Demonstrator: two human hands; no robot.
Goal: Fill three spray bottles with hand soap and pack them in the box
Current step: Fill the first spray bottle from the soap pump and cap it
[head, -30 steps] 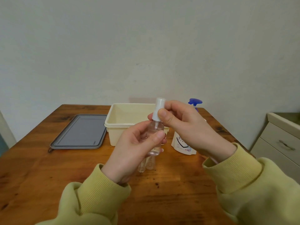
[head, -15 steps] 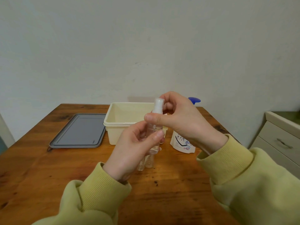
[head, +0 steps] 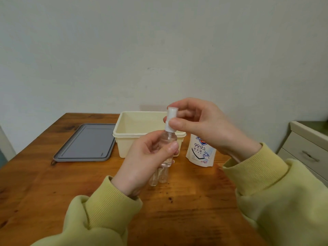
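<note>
My left hand (head: 147,160) grips a small clear spray bottle (head: 169,139) upright above the table. My right hand (head: 202,126) pinches its white spray cap (head: 170,119) between thumb and fingers. Two more clear bottles (head: 159,176) stand on the table just below, partly hidden by my left hand. The cream plastic box (head: 142,132) sits open behind them. A white hand soap bottle (head: 201,151) stands to the right of the box, its top hidden behind my right hand.
A grey lid (head: 87,142) lies flat on the wooden table (head: 186,210) left of the box. A cream drawer cabinet (head: 307,148) stands off the table's right side. A plain wall rises right behind the table.
My right hand's grip on the white cap has shifted, the thumb moving round its front. The bottle stays upright in my left hand at much the same place.
</note>
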